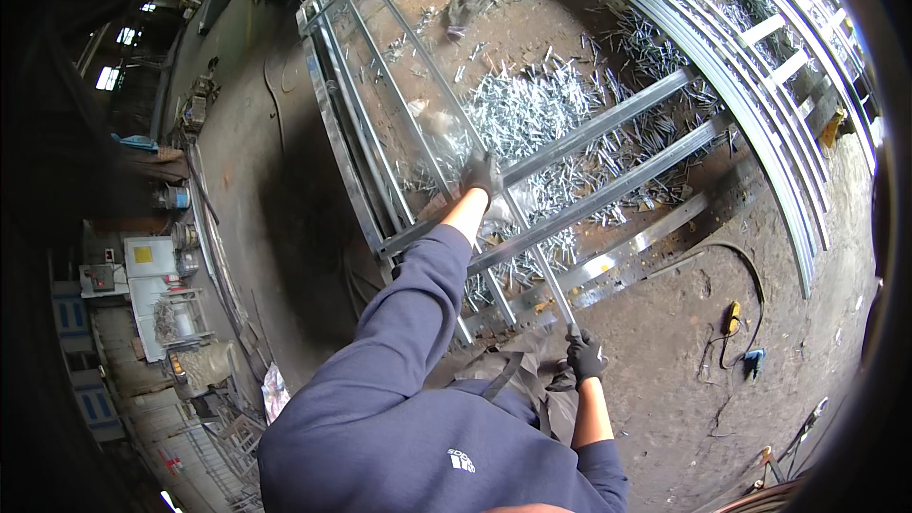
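Observation:
A long, thin grey metal bar [546, 271] slants from the far left toward me, lying across two thicker steel rails [598, 130]. My left hand [481, 176], in a dark glove, is closed around its middle near the farther rail. At the near end, my right hand [586, 357], also gloved, grips the bar's tip close to my body. Other thin bars [394, 90] run roughly alongside on the left, next to a steel side beam [332, 123]. Below the rails, a heap of short, shiny metal pieces [537, 104] covers the ground.
Long bundled metal profiles [750, 104] curve along the right. A glove [465, 14] lies on the dirt at the far side. On the ground to the right are a yellow tool [732, 318], a blue connector [753, 362] and a dark cable [755, 271]. Cabinets [150, 256] stand far left.

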`<state>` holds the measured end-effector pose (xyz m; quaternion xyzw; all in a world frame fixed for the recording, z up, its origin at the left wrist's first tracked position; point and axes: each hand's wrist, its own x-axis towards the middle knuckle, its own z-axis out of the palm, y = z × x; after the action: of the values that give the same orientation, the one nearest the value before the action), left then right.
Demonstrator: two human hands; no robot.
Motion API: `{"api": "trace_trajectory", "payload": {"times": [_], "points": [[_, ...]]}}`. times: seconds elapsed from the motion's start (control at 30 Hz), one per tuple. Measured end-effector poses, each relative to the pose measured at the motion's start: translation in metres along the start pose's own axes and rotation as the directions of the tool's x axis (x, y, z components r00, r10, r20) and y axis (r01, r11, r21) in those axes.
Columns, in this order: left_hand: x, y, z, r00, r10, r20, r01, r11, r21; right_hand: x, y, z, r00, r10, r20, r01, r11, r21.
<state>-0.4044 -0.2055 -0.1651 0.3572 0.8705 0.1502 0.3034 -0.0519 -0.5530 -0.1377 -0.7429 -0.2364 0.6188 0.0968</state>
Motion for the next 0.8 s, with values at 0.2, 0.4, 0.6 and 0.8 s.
{"api": "trace_trajectory", "payload": {"times": [0.2,0.4,0.6,0.8], "points": [[0.002,0.006,0.005,1.0,-0.011,-0.012,0.005,0.921,-0.391,0.022,-0.033,0.037,0.984,-0.163,-0.066,0.172,0.972,0.161],[0.026,-0.025,0.036,0.999,-0.051,0.011,0.052,0.998,-0.02,0.017,-0.08,0.026,0.973,-0.07,0.22,0.041,0.99,0.135],[0.004,-0.01,0.021,0.98,0.18,-0.082,-0.165,0.972,0.166,-0.013,-0.007,-0.053,0.98,-0.101,0.174,0.051,0.961,0.272],[-0.008,-0.017,-0.009,0.884,0.421,0.204,-0.468,0.784,0.408,-0.086,0.095,-0.193,0.984,-0.074,-0.16,0.078,0.997,0.019]]}}
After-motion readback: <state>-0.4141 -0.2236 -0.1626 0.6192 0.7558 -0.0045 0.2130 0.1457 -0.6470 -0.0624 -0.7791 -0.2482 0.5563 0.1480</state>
